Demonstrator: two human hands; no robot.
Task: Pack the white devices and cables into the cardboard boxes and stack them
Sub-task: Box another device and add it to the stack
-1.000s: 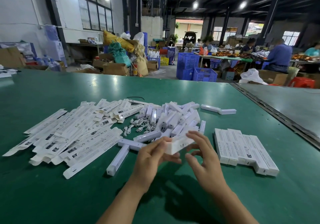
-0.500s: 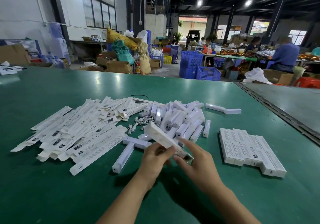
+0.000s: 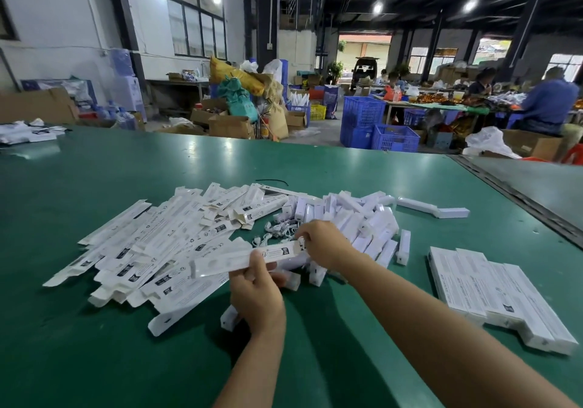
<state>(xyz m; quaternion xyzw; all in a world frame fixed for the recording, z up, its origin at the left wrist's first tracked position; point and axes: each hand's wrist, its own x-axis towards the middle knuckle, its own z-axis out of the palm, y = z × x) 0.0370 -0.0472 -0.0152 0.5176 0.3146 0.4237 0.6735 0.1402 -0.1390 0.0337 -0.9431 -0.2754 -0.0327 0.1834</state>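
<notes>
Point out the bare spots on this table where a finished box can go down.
Bare green table at near left; a strip between the right hand and packed boxes. Crowded: flat cartons, device pile.

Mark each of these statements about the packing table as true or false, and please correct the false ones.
1. The left hand holds a long narrow white cardboard box. True.
2. The right hand rests flat on the green table, away from the box. False: its fingers are at the right end of the held box.
3. Packed white boxes lie in a neat row to the person's right. True.
4. The flat unfolded white cartons lie to the right of the loose white devices. False: they lie to the left.
5. A small bundle of white cables lies between the cartons and the devices. True.
</notes>
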